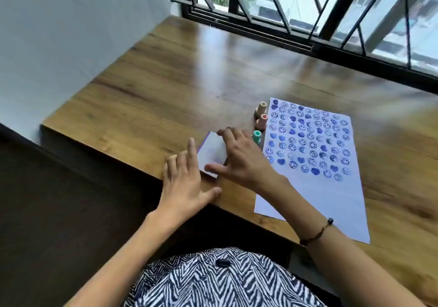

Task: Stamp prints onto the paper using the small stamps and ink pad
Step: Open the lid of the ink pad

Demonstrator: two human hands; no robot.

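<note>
Spreading across the worktop [166, 88], the paper [315, 188] lies right of the pad [212, 155], its upper part filled with blue prints. Both hands rest on the pad near the worktop's front edge: the left hand [187, 183] flat with open fingers beside it, the right hand [239, 162] spread over its top, neither grip closed on anything. Three stamps [260, 122] stand untouched between pad and paper. A careless push could send the pad off the edge or topple a stamp.
</note>
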